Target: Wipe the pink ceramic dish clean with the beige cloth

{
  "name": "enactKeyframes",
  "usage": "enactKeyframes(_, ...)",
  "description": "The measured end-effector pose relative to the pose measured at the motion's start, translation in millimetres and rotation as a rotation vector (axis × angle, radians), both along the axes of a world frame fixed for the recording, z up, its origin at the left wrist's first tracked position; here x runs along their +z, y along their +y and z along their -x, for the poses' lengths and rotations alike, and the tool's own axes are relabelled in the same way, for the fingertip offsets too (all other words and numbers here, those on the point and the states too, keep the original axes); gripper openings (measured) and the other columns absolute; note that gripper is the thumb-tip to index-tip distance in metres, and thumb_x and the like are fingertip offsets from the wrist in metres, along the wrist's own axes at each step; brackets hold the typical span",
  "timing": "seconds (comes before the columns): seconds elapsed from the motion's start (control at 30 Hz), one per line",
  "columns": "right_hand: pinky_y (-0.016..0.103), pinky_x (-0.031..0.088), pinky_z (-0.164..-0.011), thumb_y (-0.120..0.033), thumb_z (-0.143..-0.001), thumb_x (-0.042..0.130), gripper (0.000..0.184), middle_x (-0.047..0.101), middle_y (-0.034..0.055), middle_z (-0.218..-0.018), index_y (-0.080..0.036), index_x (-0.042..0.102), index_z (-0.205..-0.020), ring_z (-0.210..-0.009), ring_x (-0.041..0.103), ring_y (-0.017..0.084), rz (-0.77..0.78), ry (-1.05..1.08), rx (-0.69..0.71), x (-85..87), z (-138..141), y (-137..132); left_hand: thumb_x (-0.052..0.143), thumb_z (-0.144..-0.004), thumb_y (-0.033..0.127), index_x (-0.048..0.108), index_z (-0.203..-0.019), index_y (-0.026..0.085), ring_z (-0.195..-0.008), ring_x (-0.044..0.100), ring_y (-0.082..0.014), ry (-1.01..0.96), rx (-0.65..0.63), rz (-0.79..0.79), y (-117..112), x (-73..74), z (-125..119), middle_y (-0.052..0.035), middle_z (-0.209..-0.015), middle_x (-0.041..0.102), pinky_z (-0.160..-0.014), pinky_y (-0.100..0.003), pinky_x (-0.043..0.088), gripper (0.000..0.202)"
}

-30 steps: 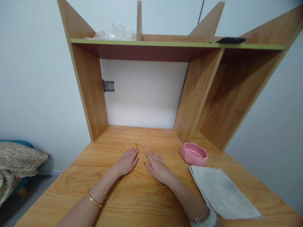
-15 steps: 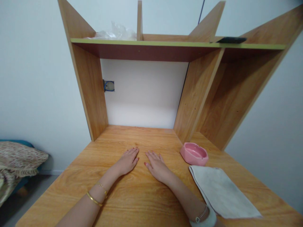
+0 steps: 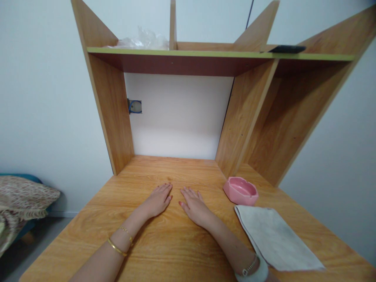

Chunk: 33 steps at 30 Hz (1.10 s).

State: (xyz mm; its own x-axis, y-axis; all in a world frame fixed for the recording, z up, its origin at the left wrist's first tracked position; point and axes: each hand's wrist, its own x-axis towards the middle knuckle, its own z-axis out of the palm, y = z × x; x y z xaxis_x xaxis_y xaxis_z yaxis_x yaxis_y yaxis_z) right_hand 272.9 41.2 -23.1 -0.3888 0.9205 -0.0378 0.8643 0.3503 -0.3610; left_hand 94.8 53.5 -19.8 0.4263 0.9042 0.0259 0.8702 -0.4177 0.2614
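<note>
My left hand (image 3: 158, 200) lies flat, palm down, on the wooden desk (image 3: 164, 246), fingers stretched out and holding nothing. My right hand (image 3: 194, 206) lies flat just beside it in the same way, a small gap between the two. A pink shallow dish (image 3: 241, 190) stands to the right of my right hand, apart from it. A folded grey-white cloth (image 3: 276, 239) lies on the desk in front of the dish, next to my right forearm.
A wooden hutch rises at the back of the desk, with a green-edged shelf (image 3: 205, 53). On that shelf are crumpled clear plastic (image 3: 143, 40) and a dark flat object (image 3: 286, 49). A patterned blanket (image 3: 20, 199) lies at the far left, below desk level.
</note>
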Motion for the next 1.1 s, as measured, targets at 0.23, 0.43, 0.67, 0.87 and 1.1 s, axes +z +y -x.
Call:
enactKeyframes(0.23,0.044,0.008,-0.105,-0.037,-0.087,0.027,0.055,0.024,0.0107,-0.142,-0.011,0.026,-0.135,-0.131,0.015,0.024,0.001,-0.004,0.005,4.0,0.0,-2.1,0.023,-0.086,0.038,0.028,-0.133,0.008,-0.129,0.021,-0.0189,0.002,-0.005,-0.01,1.1,-3.0,0.6,-0.0116,-0.14,0.026,-0.107,-0.033,0.015,0.056)
enactKeyframes(0.43,0.044,0.008,-0.105,-0.038,-0.087,0.027,0.055,0.022,0.0101,-0.142,-0.011,0.026,-0.135,-0.131,0.014,0.024,0.014,-0.006,-0.002,4.3,0.4,-1.9,0.022,-0.086,0.037,0.027,-0.133,0.007,-0.13,0.021,-0.0189,0.014,-0.002,0.0,2.2,-2.9,0.6,-0.0115,-0.14,0.024,-0.107,-0.033,0.014,0.056)
enactKeyframes(0.67,0.045,0.008,-0.105,-0.037,-0.087,0.027,0.056,0.022,0.0108,-0.142,-0.01,0.026,-0.135,-0.131,0.014,0.024,0.013,0.001,0.001,3.6,0.2,-1.5,0.023,-0.086,0.037,0.028,-0.133,0.008,-0.129,0.022,-0.0191,-0.007,-0.004,-0.005,2.5,-4.0,0.9,-0.0114,-0.14,0.025,-0.107,-0.035,0.015,0.055)
enactKeyframes(0.87,0.045,0.008,-0.105,-0.038,-0.087,0.026,0.056,0.022,0.0105,-0.142,-0.01,0.026,-0.135,-0.131,0.014,0.024,0.01,-0.006,0.001,3.7,-0.1,-1.8,0.022,-0.086,0.038,0.028,-0.132,0.008,-0.129,0.022,-0.0194,-0.014,-0.011,-0.017,1.9,-4.3,1.0,-0.0117,-0.14,0.026,-0.106,-0.035,0.016,0.056)
enactKeyframes(1.1,0.045,0.008,-0.105,-0.038,-0.087,0.026,0.056,0.022,0.0109,-0.142,-0.01,0.026,-0.135,-0.131,0.013,0.024,0.007,-0.006,0.006,2.6,-0.1,-1.4,0.023,-0.086,0.038,0.028,-0.133,0.008,-0.13,0.021,-0.0191,-0.012,-0.006,-0.007,2.9,-5.5,1.2,-0.0114,-0.14,0.026,-0.107,-0.035,0.015,0.056)
